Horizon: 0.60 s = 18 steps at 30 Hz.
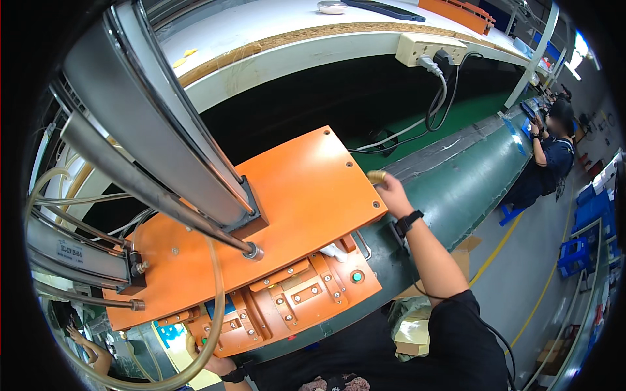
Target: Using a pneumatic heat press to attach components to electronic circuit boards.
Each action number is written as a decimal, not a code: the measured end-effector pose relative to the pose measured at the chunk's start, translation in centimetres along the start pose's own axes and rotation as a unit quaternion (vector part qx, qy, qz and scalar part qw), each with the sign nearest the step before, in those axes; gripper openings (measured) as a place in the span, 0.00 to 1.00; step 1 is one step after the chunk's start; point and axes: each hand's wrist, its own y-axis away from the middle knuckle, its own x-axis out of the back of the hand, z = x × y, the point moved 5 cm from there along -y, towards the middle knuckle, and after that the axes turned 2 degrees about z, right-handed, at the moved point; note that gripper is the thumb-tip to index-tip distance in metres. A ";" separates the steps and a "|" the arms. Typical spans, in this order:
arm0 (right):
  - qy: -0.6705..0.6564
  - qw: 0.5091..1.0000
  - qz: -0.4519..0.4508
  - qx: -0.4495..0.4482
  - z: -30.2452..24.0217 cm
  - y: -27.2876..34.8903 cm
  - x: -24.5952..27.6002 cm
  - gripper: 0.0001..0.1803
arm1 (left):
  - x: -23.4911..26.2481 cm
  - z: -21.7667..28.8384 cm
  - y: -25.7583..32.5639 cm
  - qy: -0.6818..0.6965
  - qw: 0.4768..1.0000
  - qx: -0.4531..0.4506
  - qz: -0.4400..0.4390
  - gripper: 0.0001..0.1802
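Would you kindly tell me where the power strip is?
In the head view, the power strip sits at the upper right, on the edge of the white bench, above the right hand.

One label shows clear print: a small pale rectangle on the side of the lower grey cylinder, which stands at the left end of the orange plate. It carries a dark line of letters and digits, with finer lines beneath too small to read. Below the plate's left end, a yellow sheet has blue patches, and below the plate's front a black shirt bears a print; I cannot tell whether either includes writing.
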 end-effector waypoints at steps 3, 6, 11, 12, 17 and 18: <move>0.372 0.903 0.116 0.179 -2.7 -3.6 1.0 0.29 | 0.5 -0.4 -0.2 -0.018 0.997 -0.077 -0.006 0.20; 0.543 0.810 0.179 0.131 -2.4 -7.4 1.5 0.38 | 1.1 -1.5 -0.1 -0.004 0.999 -0.047 -0.005 0.20; 0.551 0.817 0.161 -0.043 -0.6 -11.7 2.4 0.54 | 2.0 -2.5 0.0 -0.034 0.999 -0.009 0.015 0.15; 0.528 0.836 0.139 -0.053 -0.7 -12.5 2.6 0.52 | 1.8 -2.5 0.2 -0.017 1.000 -0.008 0.006 0.15; 0.480 0.867 0.132 0.029 -1.5 -12.4 2.3 0.47 | 0.4 -0.1 0.2 -0.049 0.996 -0.080 0.006 0.15; 0.450 0.873 0.144 0.124 -2.5 -11.5 2.5 0.46 | 0.1 0.1 0.6 -0.018 0.999 -0.042 0.017 0.14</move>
